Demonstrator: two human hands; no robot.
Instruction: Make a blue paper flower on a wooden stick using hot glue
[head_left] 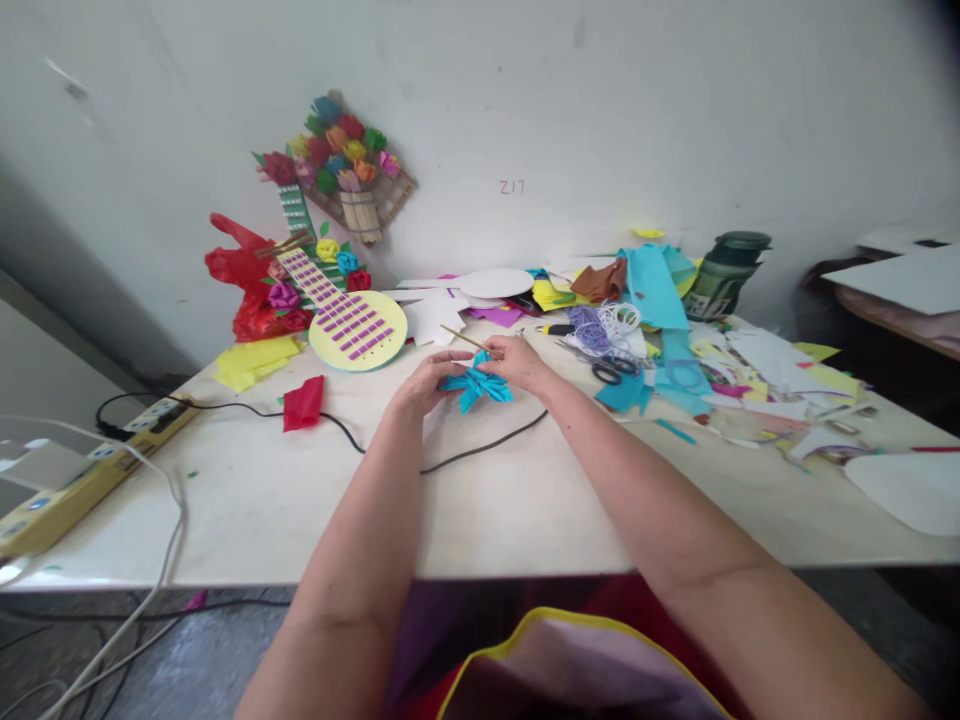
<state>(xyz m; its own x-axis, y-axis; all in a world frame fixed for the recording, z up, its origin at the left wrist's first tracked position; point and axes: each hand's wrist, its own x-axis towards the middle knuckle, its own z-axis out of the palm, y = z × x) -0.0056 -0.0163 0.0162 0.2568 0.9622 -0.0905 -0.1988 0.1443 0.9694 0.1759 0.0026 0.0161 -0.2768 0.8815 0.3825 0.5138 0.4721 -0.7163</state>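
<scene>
Between my hands, just above the table, is a blue crepe-paper flower (480,388) with pointed petals spread out. My left hand (435,378) pinches its left side, fingers closed on the paper. In my right hand (516,362) is a thin wooden stick (465,339), gripped near its lower right end at the flower's top edge. The stick slants up to the left. My right fingertips are close to the blue petals; whether they also hold paper, I cannot tell.
A red paper piece (303,404) and a black cable (345,430) lie left of my hands. A paper guitar (358,330) leans behind. Scissors (616,370), paper scraps (750,390) and a green bottle (726,275) are on the right. A power strip (90,470) sits far left.
</scene>
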